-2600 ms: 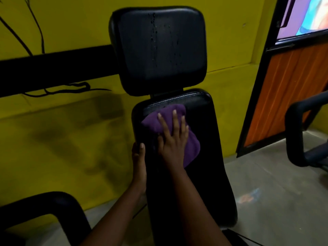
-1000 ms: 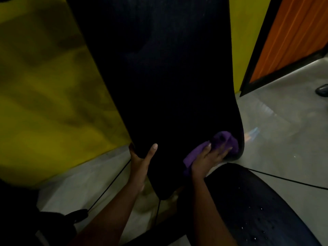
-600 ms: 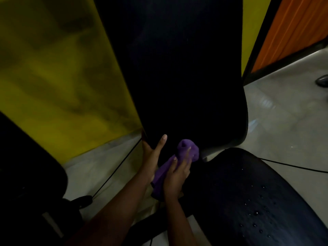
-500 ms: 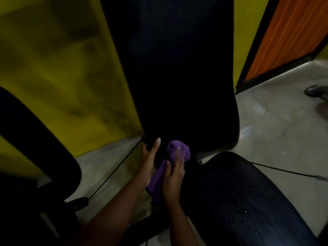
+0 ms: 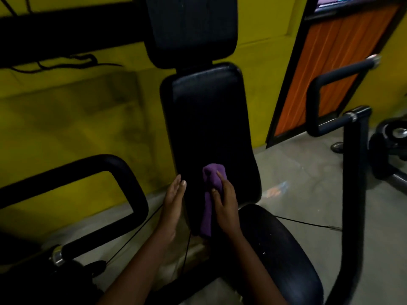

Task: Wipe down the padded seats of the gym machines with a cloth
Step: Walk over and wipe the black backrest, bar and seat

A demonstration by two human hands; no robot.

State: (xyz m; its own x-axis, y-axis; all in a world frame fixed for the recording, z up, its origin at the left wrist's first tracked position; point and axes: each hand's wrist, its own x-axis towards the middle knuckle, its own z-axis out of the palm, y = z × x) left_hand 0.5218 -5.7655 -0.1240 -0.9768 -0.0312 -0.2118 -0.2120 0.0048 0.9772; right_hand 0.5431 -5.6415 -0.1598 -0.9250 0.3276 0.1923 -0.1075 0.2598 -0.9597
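Seat pad (image 5: 284,256) below back pad (image 5: 209,128): pale specks, maybe droplets, likely unwiped. Right grip (image 5: 224,205) curled round bunched purple cloth (image 5: 208,194), pressing it on back pad's lower part. Left grip (image 5: 174,201): fingers straight, holding nothing, flat against back pad's left edge. To wipe well: spread cloth flatter, brace from left, overlap strokes, catch edges. Headrest (image 5: 191,29) above back pad; wetness unclear.

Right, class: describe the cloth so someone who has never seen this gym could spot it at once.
Start at the yellow wall, with the tall black back pad in front of it. Near its lower end the right hand grips a bunched cloth against the padding. Its purple stands out from the black pads around it.
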